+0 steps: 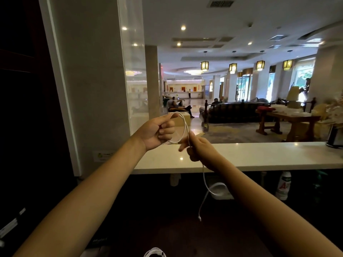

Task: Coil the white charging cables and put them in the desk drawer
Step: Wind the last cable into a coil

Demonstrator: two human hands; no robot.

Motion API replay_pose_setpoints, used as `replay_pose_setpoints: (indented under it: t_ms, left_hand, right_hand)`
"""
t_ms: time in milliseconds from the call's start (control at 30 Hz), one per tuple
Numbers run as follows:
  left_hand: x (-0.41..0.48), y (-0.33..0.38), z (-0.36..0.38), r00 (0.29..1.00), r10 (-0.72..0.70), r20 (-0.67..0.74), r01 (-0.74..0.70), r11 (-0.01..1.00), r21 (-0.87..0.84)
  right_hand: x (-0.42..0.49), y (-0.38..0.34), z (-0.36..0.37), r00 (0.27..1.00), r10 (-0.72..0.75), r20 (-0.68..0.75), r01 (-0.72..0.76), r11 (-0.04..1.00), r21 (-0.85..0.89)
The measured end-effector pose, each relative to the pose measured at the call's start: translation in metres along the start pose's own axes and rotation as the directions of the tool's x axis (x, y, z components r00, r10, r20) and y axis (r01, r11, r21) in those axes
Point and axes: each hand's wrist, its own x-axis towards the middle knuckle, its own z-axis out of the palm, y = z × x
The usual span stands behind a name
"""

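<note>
A pale wall panel [89, 89] closes off 9 o'clock. Just left of centre, the left hand [157, 130] curls its fingers round a loop of the white charging cable [182, 127]. Beside it the right hand [200, 149] pinches the same cable, whose tail hangs toward 6 o'clock. The white counter [259, 154] runs out to 3 o'clock, with a bottle [283, 186] under it at 4. At 6 o'clock a second white coil [155, 252] is cut off, and the dark desk is hard to make out.
</note>
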Motion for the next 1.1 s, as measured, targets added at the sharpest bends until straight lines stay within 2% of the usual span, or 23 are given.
replay_pose_setpoints:
  t_ms: [67, 133, 233, 400, 533, 600, 667, 700, 767, 833, 867, 900, 933, 967, 1000, 1067, 1100]
  left_hand:
    - [0.001, -0.005, 0.000, 0.997, 0.027, -0.074, -0.022, 0.998, 0.067]
    - [0.000, -0.008, 0.000, 0.991, 0.053, -0.127, -0.040, 0.994, 0.098]
    - [-0.005, -0.009, -0.003, 0.987, 0.047, -0.153, -0.035, 0.996, 0.080]
    - [-0.016, -0.013, -0.003, 0.999, 0.001, -0.045, -0.003, 0.998, -0.061]
    - [-0.011, -0.012, 0.008, 0.998, 0.056, -0.027, -0.061, 0.957, -0.282]
    - [-0.006, -0.009, 0.008, 0.989, 0.111, -0.094, -0.139, 0.910, -0.392]
    - [0.002, 0.000, 0.006, 0.962, 0.179, -0.204, -0.258, 0.839, -0.480]
    - [0.006, 0.005, 0.004, 0.943, 0.206, -0.262, -0.315, 0.810, -0.494]
    - [0.011, 0.011, 0.003, 0.879, 0.264, -0.398, -0.421, 0.821, -0.385]
    - [0.014, 0.009, 0.004, 0.791, 0.373, -0.484, -0.444, 0.895, -0.036]
    - [0.013, 0.005, 0.005, 0.762, 0.444, -0.471, -0.382, 0.896, 0.228]
    - [0.011, -0.002, 0.006, 0.762, 0.494, -0.419, -0.275, 0.832, 0.482]
    - [0.010, -0.009, 0.004, 0.787, 0.500, -0.362, -0.164, 0.735, 0.658]
    - [0.009, -0.015, 0.003, 0.826, 0.462, -0.323, -0.078, 0.661, 0.746]
    - [0.008, -0.020, 0.000, 0.866, 0.398, -0.303, -0.020, 0.632, 0.775]
    - [0.005, -0.026, -0.003, 0.934, 0.229, -0.274, 0.051, 0.673, 0.737]
    - [0.003, -0.027, -0.002, 0.956, 0.142, -0.255, 0.071, 0.734, 0.675]
  right_hand:
    - [-0.001, -0.012, 0.008, 0.999, -0.043, 0.008, 0.042, 0.994, 0.099]
    - [0.001, -0.021, 0.009, 0.995, -0.096, 0.003, 0.095, 0.990, 0.108]
    - [0.003, -0.022, -0.001, 0.998, -0.060, -0.026, 0.063, 0.987, 0.148]
    - [-0.002, -0.020, -0.005, 0.999, 0.053, 0.011, -0.054, 0.952, 0.302]
    - [-0.001, -0.013, 0.002, 0.998, 0.034, 0.056, -0.053, 0.925, 0.376]
    - [-0.002, -0.004, 0.003, 0.999, 0.034, 0.033, -0.041, 0.974, 0.223]
    - [-0.005, 0.010, 0.002, 0.999, 0.036, -0.031, -0.039, 0.995, -0.097]
    - [-0.007, 0.017, 0.003, 0.998, 0.025, -0.051, -0.037, 0.967, -0.253]
    - [-0.010, 0.027, 0.005, 0.999, 0.027, -0.043, -0.043, 0.886, -0.462]
    - [-0.013, 0.027, 0.011, 0.998, 0.055, 0.028, -0.027, 0.802, -0.597]
    - [-0.014, 0.023, 0.015, 0.996, 0.033, 0.079, 0.029, 0.735, -0.678]
    - [-0.014, 0.016, 0.018, 0.991, -0.020, 0.132, 0.113, 0.650, -0.752]
    - [-0.014, 0.006, 0.019, 0.979, -0.092, 0.182, 0.202, 0.562, -0.802]
    - [-0.012, -0.005, 0.020, 0.960, -0.175, 0.218, 0.277, 0.486, -0.829]
    - [-0.009, -0.016, 0.018, 0.939, -0.255, 0.232, 0.326, 0.437, -0.838]
    - [0.001, -0.035, 0.010, 0.910, -0.368, 0.193, 0.349, 0.425, -0.835]
    - [0.007, -0.042, 0.004, 0.908, -0.391, 0.151, 0.332, 0.451, -0.828]
